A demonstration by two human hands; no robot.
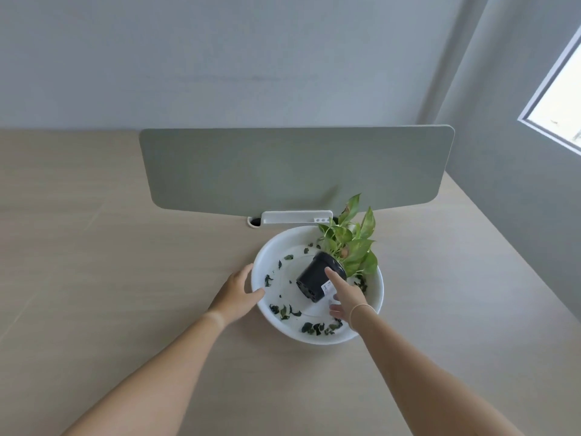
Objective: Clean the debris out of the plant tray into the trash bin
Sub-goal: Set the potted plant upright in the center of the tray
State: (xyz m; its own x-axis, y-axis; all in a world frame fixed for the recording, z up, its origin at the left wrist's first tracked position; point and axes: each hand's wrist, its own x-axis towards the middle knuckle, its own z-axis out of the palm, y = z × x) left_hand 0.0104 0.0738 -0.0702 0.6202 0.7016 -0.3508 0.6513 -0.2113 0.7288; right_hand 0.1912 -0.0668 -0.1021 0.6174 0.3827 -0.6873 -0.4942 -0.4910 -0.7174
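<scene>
A round white plant tray (375,305) lies on the wooden desk. Dark green leaf debris (284,311) is scattered over its floor, mostly near the front and left. A black plant pot (314,278) with green leaves (355,247) is tipped over inside the tray, its foliage pointing to the back right. My left hand (235,291) holds the tray's left rim, thumb over the edge. My right hand (344,294) has its fingers spread around the side of the pot, thumb on top. No trash bin is in view.
A grey-green divider panel (295,168) stands upright just behind the tray, with a white bracket (295,217) and a cable hole (254,221) at its base. The desk (125,262) stretches left and forward. A wall and a window (562,89) are to the right.
</scene>
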